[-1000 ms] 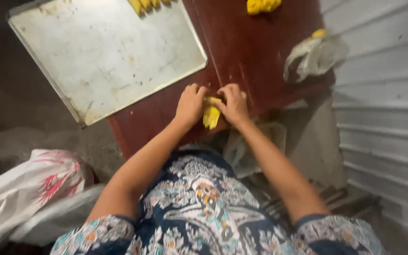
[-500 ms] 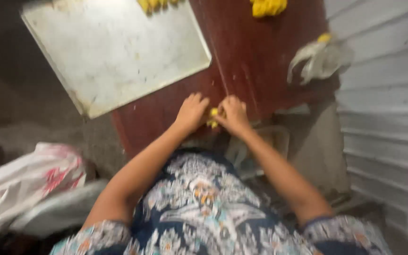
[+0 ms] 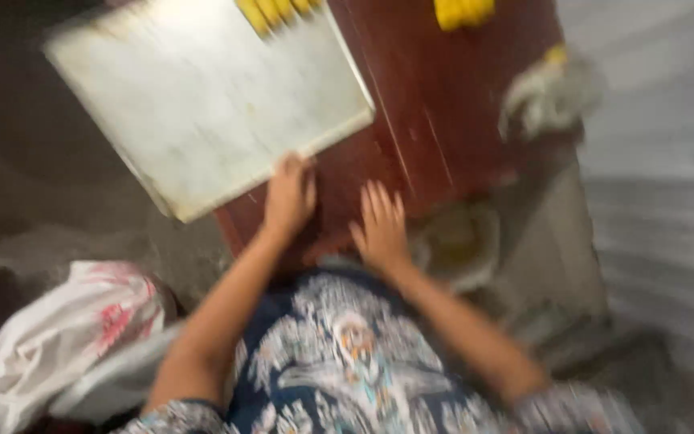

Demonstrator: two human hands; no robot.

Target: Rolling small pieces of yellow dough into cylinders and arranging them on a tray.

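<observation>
Both hands are at the near edge of a dark red-brown table (image 3: 443,104). The left hand (image 3: 289,197) lies with its fingertips against the near corner of a pale metal tray (image 3: 202,104); the fingers look loosely together and slightly bent, but the frame is blurred and I cannot tell whether they grip the tray rim or merely rest on it. The right hand (image 3: 381,227) lies flat on the table with its fingers spread, apart from the tray and holding nothing.

The tray sits at an angle, overhanging the table's left edge. In my judgement, any shift of it is best made with the left hand taking firm hold of the near rim while the right hand presses down on the table to steady it — a slow slide, not a lift, so the row on the tray does not roll.

Containers and contents:
- Tray: 1 row of yellow pieces (image 3: 276,11) at its far edge, kind not discernible; the remainder is bare metal.
- Table, far right: a second heap of yellow pieces (image 3: 463,10), not in any container.
- Table, right edge: a crumpled pale bag (image 3: 548,92) with a yellow spot at its top; contents hidden.
- Below the table's near right corner: a round pale bowl-like vessel (image 3: 459,241) — too blurred to confirm contents.
- Floor, near left: a white bag with red print (image 3: 66,337), closed over, contents not visible.
</observation>
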